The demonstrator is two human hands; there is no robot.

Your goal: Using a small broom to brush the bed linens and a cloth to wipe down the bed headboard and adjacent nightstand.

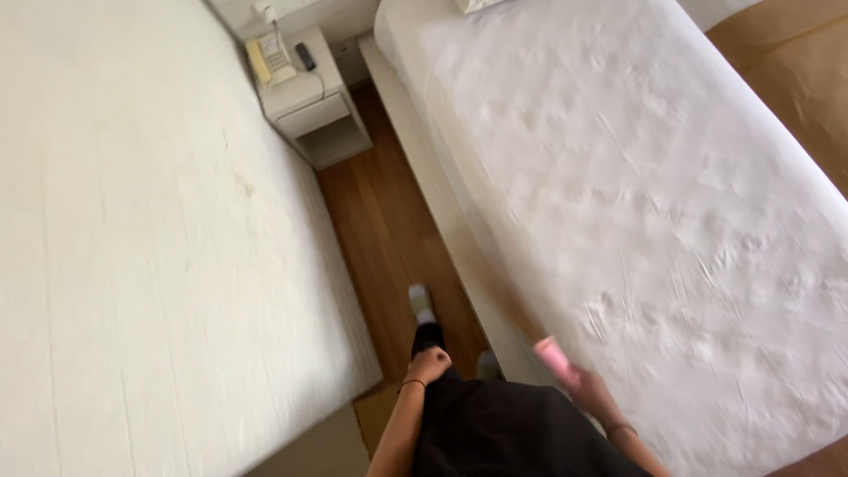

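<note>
The right hand (590,387) is closed around a pink object (554,355), blurred by motion so its kind cannot be told; the object projects from the fist just beside the edge of the right bed (654,203). The left hand (430,364) is curled into a loose fist, holding nothing, with a dark band at the wrist, above the wooden floor (389,238) between the right bed and the left bed (150,238). A white nightstand (318,115) carrying a telephone (268,58) stands at the head of the aisle.
</note>
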